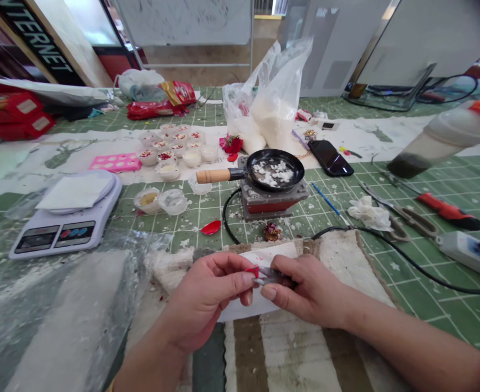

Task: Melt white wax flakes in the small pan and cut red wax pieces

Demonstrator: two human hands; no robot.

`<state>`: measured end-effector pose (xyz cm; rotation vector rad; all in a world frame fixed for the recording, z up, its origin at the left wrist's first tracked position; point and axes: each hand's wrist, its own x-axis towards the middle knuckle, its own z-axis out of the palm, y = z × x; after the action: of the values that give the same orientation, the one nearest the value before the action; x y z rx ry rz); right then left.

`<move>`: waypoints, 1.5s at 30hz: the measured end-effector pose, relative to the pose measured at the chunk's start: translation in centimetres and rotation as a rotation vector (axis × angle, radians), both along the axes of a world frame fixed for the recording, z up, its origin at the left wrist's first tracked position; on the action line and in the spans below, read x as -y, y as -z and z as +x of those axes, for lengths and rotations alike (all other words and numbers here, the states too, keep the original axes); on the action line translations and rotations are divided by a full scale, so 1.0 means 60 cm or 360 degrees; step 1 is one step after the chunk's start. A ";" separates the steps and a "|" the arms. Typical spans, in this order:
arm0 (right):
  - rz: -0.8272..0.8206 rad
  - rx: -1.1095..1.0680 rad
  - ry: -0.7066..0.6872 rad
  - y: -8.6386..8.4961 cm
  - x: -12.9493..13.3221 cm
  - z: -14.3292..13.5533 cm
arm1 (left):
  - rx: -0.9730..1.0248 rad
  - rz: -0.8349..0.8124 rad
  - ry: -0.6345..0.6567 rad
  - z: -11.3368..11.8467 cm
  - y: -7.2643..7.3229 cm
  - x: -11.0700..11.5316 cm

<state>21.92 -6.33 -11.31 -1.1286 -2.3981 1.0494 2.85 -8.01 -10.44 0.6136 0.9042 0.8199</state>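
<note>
Between the thumb and fingers of my left hand (219, 288) is a small red piece (253, 270), perhaps a petal. My right hand (305, 288) is closed round a grey metal tool (270, 276), which looks like small pliers or scissors, its tip at the red piece. Both hands are over a white sheet of paper (240, 311) on a striped cloth (289, 348). Just beyond them lies a dried flower cluster (272, 232). A black pan (275, 170) with white flakes rests on a small hot plate (270, 204).
A white scale (66, 218) stands left, near clear plastic (72, 310). Small cups (168, 170) and a red petal (211, 227) lie beyond my left hand. A phone (330, 158), scissors (407, 212), a screwdriver (448, 209) and a black cable (411, 268) are at right.
</note>
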 end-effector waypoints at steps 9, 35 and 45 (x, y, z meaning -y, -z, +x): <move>0.0115 0.0058 0.0031 0.002 0.001 0.002 | 0.0003 0.0009 0.0033 -0.002 0.001 0.003; 0.0023 0.0056 0.0109 0.004 0.002 0.001 | -0.0033 0.0042 -0.0029 0.000 -0.007 0.005; -0.0028 0.0072 0.0092 0.000 0.002 0.002 | -0.0063 0.0081 -0.0125 0.002 -0.003 0.006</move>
<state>22.05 -6.45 -11.33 -1.2324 -2.3801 1.0387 2.95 -8.37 -10.25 0.6440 0.9508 0.9065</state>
